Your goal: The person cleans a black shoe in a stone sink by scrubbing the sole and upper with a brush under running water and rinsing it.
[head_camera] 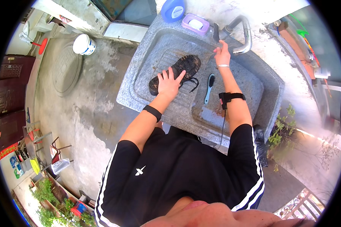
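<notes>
A dark shoe point(188, 65) lies sole up on the ribbed left part of a grey stone sink point(125, 93), its black laces loose at its side. My left hand point(169, 82) rests on the shoe's middle with fingers spread. Raised over the sink, my right hand point(222, 55) is just below the dark handle point(216, 31) beside the metal faucet point(246, 34); whether a fingertip touches that handle I cannot tell. Nothing shows in its fingers. A blue-handled brush point(208, 89) with dark bristles lies in the basin between my forearms.
On the sink's back ledge stand a blue plastic bottle point(172, 11) and a pink soap dish point(184, 25) holding white soap point(195, 24). A white bucket point(82, 45) is on the concrete floor at left. A thin cable point(222, 127) hangs from my right forearm strap. Plants grow right of the sink.
</notes>
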`<control>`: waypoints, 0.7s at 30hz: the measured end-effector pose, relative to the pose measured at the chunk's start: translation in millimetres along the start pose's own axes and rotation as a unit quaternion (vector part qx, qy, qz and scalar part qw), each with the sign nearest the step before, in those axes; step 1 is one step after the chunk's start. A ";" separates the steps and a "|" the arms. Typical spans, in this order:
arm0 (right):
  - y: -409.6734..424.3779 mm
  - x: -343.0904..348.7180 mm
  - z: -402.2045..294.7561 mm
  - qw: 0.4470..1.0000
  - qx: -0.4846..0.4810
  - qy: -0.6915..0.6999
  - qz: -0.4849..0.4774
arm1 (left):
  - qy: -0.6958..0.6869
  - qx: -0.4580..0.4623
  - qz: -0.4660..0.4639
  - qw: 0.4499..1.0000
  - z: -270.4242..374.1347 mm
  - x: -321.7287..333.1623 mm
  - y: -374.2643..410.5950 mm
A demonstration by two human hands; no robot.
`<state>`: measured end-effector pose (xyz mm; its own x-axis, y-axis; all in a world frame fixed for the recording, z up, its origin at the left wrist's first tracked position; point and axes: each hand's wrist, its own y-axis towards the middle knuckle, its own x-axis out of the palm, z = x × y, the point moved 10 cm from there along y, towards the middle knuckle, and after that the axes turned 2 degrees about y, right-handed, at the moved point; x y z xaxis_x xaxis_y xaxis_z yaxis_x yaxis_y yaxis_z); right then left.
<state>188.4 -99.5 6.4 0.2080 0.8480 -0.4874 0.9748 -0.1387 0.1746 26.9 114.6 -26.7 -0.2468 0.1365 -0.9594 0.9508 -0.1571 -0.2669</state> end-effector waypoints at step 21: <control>25.2 17.1 6.2 0.989 -0.044 0.058 -0.130 | -0.071 -0.025 -0.019 0.997 14.0 -9.1 9.9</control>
<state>217.0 -91.7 -2.9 -0.0634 0.9026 -0.4257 0.9823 0.1318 0.1332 35.9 98.0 -21.9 -0.3026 0.0006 -0.9531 0.9479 -0.1044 -0.3010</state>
